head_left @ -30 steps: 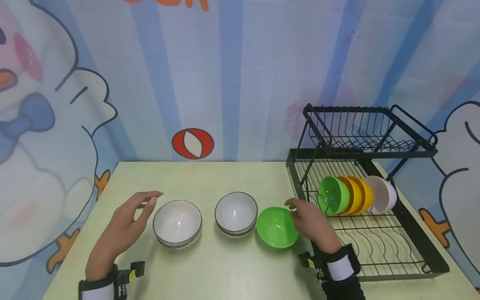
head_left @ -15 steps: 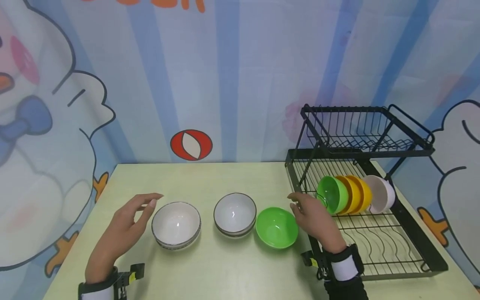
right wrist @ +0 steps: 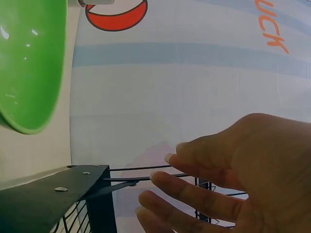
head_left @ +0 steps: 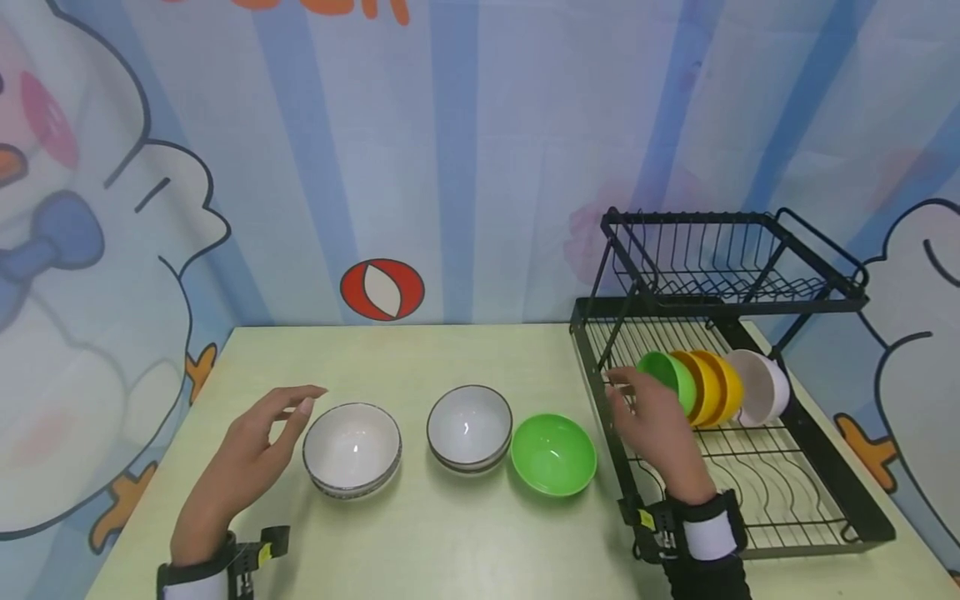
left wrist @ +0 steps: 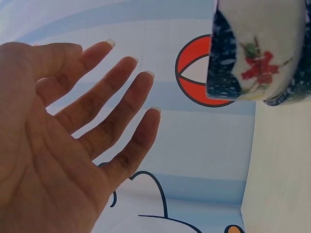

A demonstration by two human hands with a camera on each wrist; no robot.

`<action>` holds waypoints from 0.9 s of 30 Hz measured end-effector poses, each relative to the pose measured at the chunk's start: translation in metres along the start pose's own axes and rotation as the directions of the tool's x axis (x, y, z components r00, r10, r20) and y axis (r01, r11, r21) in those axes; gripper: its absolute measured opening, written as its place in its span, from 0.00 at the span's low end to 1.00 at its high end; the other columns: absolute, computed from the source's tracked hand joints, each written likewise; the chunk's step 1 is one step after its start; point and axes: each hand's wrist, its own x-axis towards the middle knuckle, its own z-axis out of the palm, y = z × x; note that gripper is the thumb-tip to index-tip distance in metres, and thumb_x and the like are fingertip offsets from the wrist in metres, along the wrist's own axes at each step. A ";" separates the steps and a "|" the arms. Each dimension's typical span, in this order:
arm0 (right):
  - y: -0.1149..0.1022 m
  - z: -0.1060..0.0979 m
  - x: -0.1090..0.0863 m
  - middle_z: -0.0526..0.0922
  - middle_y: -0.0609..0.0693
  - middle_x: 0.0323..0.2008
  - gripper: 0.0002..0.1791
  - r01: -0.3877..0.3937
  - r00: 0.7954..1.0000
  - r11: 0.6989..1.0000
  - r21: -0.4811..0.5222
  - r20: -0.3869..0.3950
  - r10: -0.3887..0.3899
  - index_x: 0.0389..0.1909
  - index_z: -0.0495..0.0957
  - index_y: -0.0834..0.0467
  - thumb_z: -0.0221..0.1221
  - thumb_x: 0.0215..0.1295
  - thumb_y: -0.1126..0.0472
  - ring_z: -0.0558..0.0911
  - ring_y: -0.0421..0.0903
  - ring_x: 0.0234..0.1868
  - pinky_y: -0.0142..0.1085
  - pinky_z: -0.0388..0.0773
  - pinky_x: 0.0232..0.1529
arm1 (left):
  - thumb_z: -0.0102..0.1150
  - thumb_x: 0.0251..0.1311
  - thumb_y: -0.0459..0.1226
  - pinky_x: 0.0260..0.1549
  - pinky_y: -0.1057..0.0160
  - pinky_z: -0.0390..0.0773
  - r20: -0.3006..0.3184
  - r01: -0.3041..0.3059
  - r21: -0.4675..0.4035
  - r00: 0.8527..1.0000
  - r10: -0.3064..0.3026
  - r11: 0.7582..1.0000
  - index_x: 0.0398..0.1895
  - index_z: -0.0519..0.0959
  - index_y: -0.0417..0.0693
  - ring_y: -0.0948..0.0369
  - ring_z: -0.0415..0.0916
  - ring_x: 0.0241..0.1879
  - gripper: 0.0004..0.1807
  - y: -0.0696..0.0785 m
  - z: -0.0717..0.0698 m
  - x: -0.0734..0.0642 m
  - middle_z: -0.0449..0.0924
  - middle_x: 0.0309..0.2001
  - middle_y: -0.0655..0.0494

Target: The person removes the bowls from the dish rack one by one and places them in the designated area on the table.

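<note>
My left hand (head_left: 251, 454) hovers beside a white dark-rimmed bowl (head_left: 352, 448), its fingers loosely spread and holding nothing. In the left wrist view that bowl's outside (left wrist: 262, 63) shows a red flower on white and blue. Another white bowl (head_left: 470, 427) sits mid-table, apparently stacked on one below, and a green bowl (head_left: 553, 456) stands to its right. My right hand (head_left: 656, 425) is over the near-left part of the black dish rack (head_left: 870, 533), nothing in its relaxed fingers. It partly hides a green bowl (head_left: 678, 379) tilted in the rack.
Beside the racked green bowl, yellow bowls (head_left: 723, 387) and a white bowl (head_left: 761, 387) stand on edge in a row. The rack's wire upper shelf (head_left: 742, 283) overhangs the back. A printed cloth (head_left: 517, 167) hangs behind the table (head_left: 450, 550).
My right hand has moved right, from beside the green bowl on the table to over the rack's left side. The left hand and the bowls stay in place.
</note>
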 end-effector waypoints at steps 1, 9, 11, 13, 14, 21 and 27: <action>0.001 -0.001 0.000 0.82 0.66 0.54 0.19 -0.004 1.000 1.000 -0.001 0.000 0.004 0.61 0.74 0.65 0.52 0.74 0.61 0.84 0.62 0.50 0.54 0.85 0.45 | 0.39 0.78 0.49 0.53 0.34 0.78 0.001 0.001 0.001 1.000 -0.001 1.000 0.64 0.74 0.46 0.43 0.74 0.61 0.23 0.000 0.000 0.000 0.75 0.63 0.44; 0.009 -0.005 0.000 0.79 0.67 0.58 0.19 -0.003 1.000 1.000 0.002 -0.029 0.004 0.61 0.74 0.66 0.52 0.74 0.61 0.81 0.65 0.54 0.60 0.81 0.53 | 0.41 0.78 0.49 0.54 0.34 0.77 -0.003 -0.003 -0.004 1.000 0.003 1.000 0.64 0.74 0.47 0.44 0.73 0.62 0.23 0.002 0.000 0.000 0.75 0.63 0.44; 0.011 -0.007 0.000 0.79 0.67 0.58 0.19 -0.003 0.999 1.000 0.003 -0.050 0.003 0.60 0.74 0.67 0.53 0.74 0.62 0.80 0.66 0.55 0.60 0.80 0.53 | 0.40 0.78 0.49 0.54 0.34 0.77 0.002 0.003 -0.002 1.000 -0.003 1.000 0.64 0.74 0.47 0.43 0.73 0.62 0.23 0.003 -0.001 0.000 0.75 0.63 0.44; 0.013 -0.009 0.000 0.79 0.68 0.58 0.19 -0.005 0.998 1.000 0.003 -0.059 0.005 0.60 0.74 0.67 0.53 0.74 0.62 0.79 0.67 0.55 0.60 0.80 0.53 | 0.40 0.78 0.49 0.54 0.33 0.77 0.009 0.011 -0.001 1.000 -0.011 1.000 0.64 0.74 0.47 0.43 0.73 0.62 0.23 0.004 -0.001 0.001 0.75 0.63 0.44; 0.015 -0.010 0.000 0.78 0.68 0.58 0.19 -0.012 0.998 1.000 0.003 -0.058 0.012 0.60 0.74 0.67 0.53 0.74 0.62 0.79 0.67 0.56 0.60 0.80 0.53 | 0.39 0.78 0.50 0.54 0.33 0.77 0.012 0.014 0.000 1.000 -0.014 1.000 0.64 0.73 0.48 0.43 0.73 0.62 0.24 0.004 -0.001 0.001 0.75 0.64 0.44; 0.020 -0.020 -0.001 0.75 0.69 0.59 0.21 -0.065 0.996 0.998 0.021 -0.066 0.066 0.62 0.72 0.66 0.51 0.76 0.59 0.78 0.66 0.55 0.59 0.81 0.52 | 0.39 0.78 0.50 0.54 0.34 0.78 0.005 0.008 0.007 1.000 -0.008 1.000 0.64 0.74 0.47 0.43 0.73 0.62 0.24 0.003 -0.001 0.002 0.75 0.63 0.44; 0.022 -0.025 -0.003 0.74 0.71 0.60 0.21 -0.071 0.991 0.997 0.036 -0.109 0.074 0.62 0.71 0.68 0.52 0.75 0.60 0.76 0.68 0.56 0.63 0.78 0.53 | 0.39 0.78 0.50 0.54 0.34 0.78 0.008 0.011 0.007 1.000 -0.011 1.000 0.63 0.74 0.47 0.44 0.73 0.62 0.24 0.001 0.000 0.001 0.75 0.63 0.44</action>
